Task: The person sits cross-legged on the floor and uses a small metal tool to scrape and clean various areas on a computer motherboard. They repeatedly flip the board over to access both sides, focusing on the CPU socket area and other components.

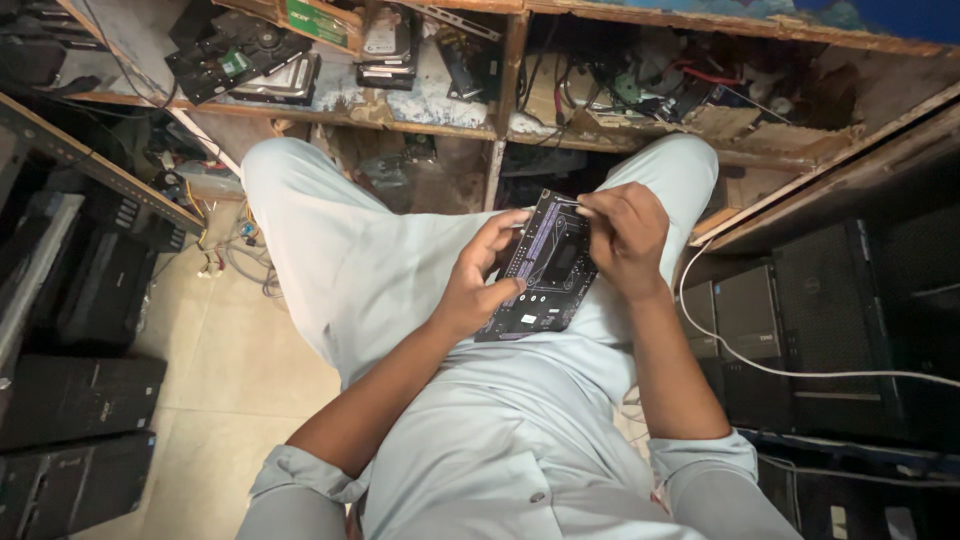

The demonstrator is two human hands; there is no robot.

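Wooden shelf (420, 110) beyond the grips holds hard drives (262, 62) and cables. Left hand (478, 285) and right hand (625, 235) each grip the black circuit board (545, 270), clamped, on the lap.

Our left hand (480, 283) curled, thumb extended; our right hand (622, 235) pinching, fingertips together, both forearms converging at frame centre.

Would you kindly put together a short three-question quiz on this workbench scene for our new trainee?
1. True or false: the circuit board lies on the floor.
2. Which hand grips the board's left edge? A) left hand B) right hand
3. Fill in: the white cable runs on the person's ____ side.

Key: 1 false, it rests on the lap; 2 A; 3 right.
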